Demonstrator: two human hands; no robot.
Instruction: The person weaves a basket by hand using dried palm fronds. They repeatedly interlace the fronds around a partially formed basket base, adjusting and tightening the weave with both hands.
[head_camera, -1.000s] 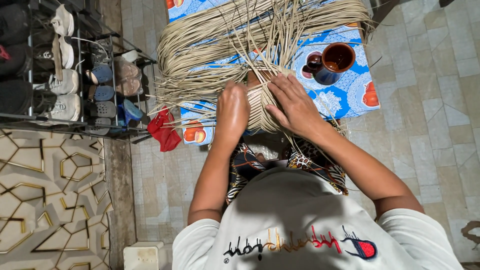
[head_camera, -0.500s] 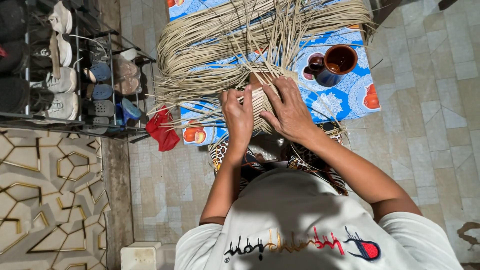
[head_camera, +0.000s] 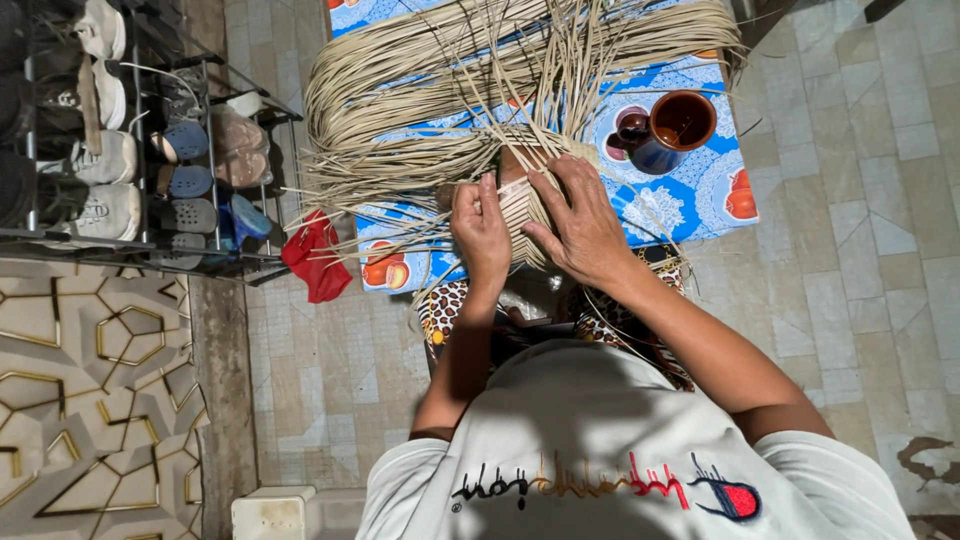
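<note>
A woven straw piece (head_camera: 522, 200) rests at the near edge of a table covered with a blue patterned cloth (head_camera: 690, 200). Long pale straw strands (head_camera: 420, 110) fan out from it to the left and far side. My left hand (head_camera: 482, 232) pinches strands on the weave's left side. My right hand (head_camera: 580, 222) lies spread over its right side, fingers pressing on the weave. Both hands sit close together above my lap.
A brown mug (head_camera: 672, 128) and a small dark cup (head_camera: 630, 125) stand on the cloth to the right. A red rag (head_camera: 315, 258) hangs off the table's left. A metal shoe rack (head_camera: 130, 160) with several shoes stands at the left. A white box (head_camera: 275, 512) sits near my left elbow.
Both hands have drawn closer to me and risen off the weave; the left one now pinches strands instead of lying flat. The view has shifted a little.
</note>
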